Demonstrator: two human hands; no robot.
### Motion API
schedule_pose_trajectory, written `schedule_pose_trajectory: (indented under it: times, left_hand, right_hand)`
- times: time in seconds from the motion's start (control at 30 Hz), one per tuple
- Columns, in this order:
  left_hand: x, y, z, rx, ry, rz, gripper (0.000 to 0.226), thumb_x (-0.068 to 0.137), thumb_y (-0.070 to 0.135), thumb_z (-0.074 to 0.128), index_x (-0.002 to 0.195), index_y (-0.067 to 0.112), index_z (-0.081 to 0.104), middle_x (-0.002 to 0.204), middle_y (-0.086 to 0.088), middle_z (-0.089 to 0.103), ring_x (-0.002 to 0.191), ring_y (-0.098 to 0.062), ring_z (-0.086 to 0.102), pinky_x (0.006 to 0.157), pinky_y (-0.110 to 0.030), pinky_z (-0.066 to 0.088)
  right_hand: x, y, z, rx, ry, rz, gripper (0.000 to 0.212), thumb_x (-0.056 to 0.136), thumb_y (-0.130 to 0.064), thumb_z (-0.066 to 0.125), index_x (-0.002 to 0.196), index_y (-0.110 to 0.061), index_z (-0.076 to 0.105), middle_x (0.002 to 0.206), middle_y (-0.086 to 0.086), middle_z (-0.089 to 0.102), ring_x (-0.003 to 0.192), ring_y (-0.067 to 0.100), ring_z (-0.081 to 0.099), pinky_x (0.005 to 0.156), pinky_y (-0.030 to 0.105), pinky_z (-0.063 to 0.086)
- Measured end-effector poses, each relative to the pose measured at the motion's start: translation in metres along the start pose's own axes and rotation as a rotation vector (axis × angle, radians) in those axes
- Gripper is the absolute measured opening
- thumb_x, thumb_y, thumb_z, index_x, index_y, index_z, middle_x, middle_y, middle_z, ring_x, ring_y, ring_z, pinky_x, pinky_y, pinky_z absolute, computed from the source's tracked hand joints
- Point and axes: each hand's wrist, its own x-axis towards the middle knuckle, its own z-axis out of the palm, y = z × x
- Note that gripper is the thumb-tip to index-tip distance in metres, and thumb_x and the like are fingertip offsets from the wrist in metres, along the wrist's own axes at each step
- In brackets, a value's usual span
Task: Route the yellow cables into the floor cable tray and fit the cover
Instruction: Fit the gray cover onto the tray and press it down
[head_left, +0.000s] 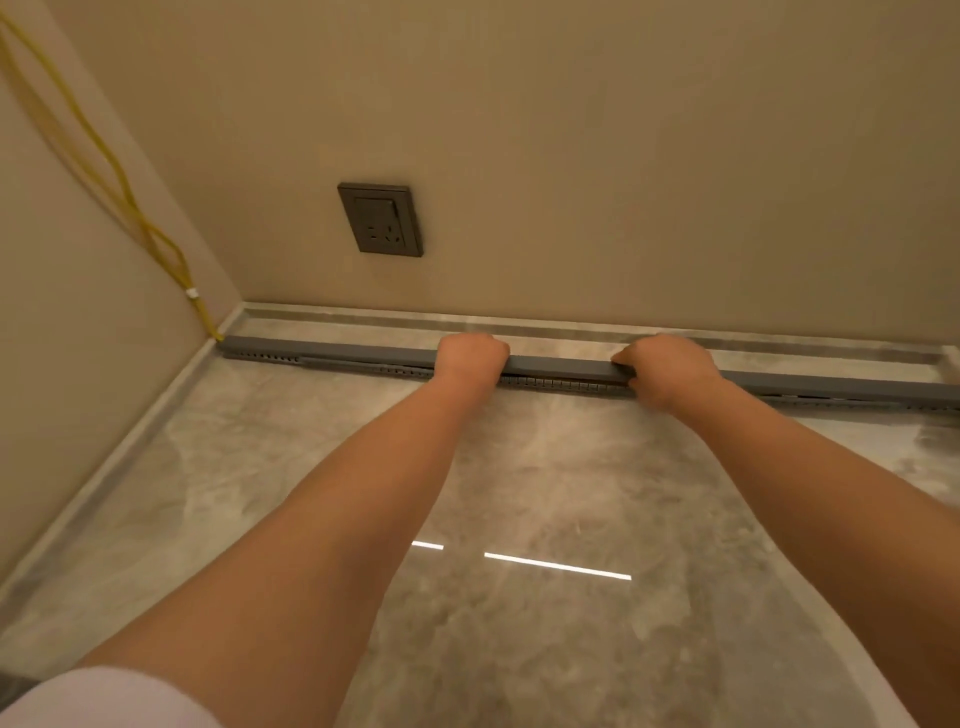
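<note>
Head view: pressing down on the grey cover (561, 366) of the floor cable tray (566, 385) with both hands, arms reaching straight forward over the glossy marble-look floor (519, 493). Curling the left hand (470, 355) over the top of the cover, fingers folded down behind its far edge and out of sight, so grasping the cover rather than lying flat on it. Wrapping the right hand (665, 364) around the cover too, fingertips (623, 357) showing on its top face and the thumb side tucked against its front edge. Lying along the base of the back wall, just in front of the pale skirting strip (571, 325), with the cover running from the left corner out past the right edge of view. Showing the tray's slotted side wall beneath the cover between and beside the hands, the cover sitting slightly proud there. Hanging down the left wall, the yellow cables (111, 171), gathered by a small white tie (192, 293) and dropping to the corner at the tray's left end. Sitting on the back wall above the tray, a dark grey power socket (381, 219). Showing a white sleeve (104, 696) at the lower left.
</note>
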Motion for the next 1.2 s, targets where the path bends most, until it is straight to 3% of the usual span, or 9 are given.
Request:
schedule_pose_trajectory:
  times: [0.17,0.37,0.57,0.83,0.97,1.2]
  left_hand:
    - [0.008,-0.014,0.006,-0.029,0.029,0.041,0.036,0.086,-0.002,0.054,0.115,0.018,0.061,0.107,-0.004,0.065,0.097,-0.026,0.063,0.065,-0.031,0.039]
    - [0.024,-0.019,0.008,-0.039,0.068,0.062,0.03,0.085,0.001,0.057,0.109,0.018,0.062,0.105,-0.004,0.064,0.096,-0.027,0.063,0.067,-0.033,0.043]
    - [0.042,-0.022,0.007,-0.036,0.088,0.051,0.033,0.09,0.0,0.051,0.116,0.016,0.062,0.112,-0.009,0.063,0.101,-0.03,0.063,0.07,-0.034,0.043]
    - [0.053,-0.02,0.006,-0.031,0.13,0.028,0.029,0.092,0.002,0.052,0.117,0.012,0.063,0.114,-0.012,0.056,0.098,-0.033,0.062,0.07,-0.038,0.048]
    - [0.056,-0.022,0.005,-0.035,0.152,0.017,0.033,0.089,-0.005,0.053,0.118,0.007,0.062,0.117,-0.014,0.051,0.102,-0.033,0.059,0.068,-0.04,0.047]
    - [0.057,-0.021,0.006,-0.017,0.167,0.031,0.034,0.086,-0.008,0.055,0.116,0.006,0.062,0.118,-0.014,0.05,0.105,-0.032,0.056,0.068,-0.04,0.049]
  right_hand:
    - [0.006,-0.003,-0.003,-0.019,-0.023,0.023,0.028,0.086,-0.005,0.049,0.099,-0.022,0.066,0.099,0.004,0.065,0.091,0.028,0.06,0.063,0.03,0.04]
    - [0.015,-0.006,-0.008,-0.016,-0.032,0.071,0.026,0.089,-0.006,0.05,0.103,-0.02,0.066,0.086,0.004,0.057,0.076,0.026,0.052,0.062,0.031,0.041]
    - [0.025,-0.006,-0.005,-0.014,0.013,0.071,0.025,0.091,-0.007,0.049,0.107,-0.017,0.066,0.1,0.01,0.065,0.09,0.031,0.062,0.065,0.032,0.041]
    - [0.036,-0.007,-0.003,-0.047,0.087,0.058,0.028,0.089,0.001,0.053,0.115,-0.003,0.063,0.112,0.017,0.053,0.105,0.037,0.056,0.073,0.039,0.048]
    - [0.041,-0.006,-0.004,-0.039,0.101,0.063,0.029,0.085,0.005,0.055,0.112,-0.002,0.064,0.113,0.017,0.051,0.106,0.036,0.052,0.066,0.035,0.04]
    - [0.043,-0.007,0.004,-0.012,0.143,0.092,0.028,0.085,0.006,0.054,0.111,-0.002,0.063,0.111,0.016,0.051,0.105,0.034,0.051,0.064,0.034,0.039]
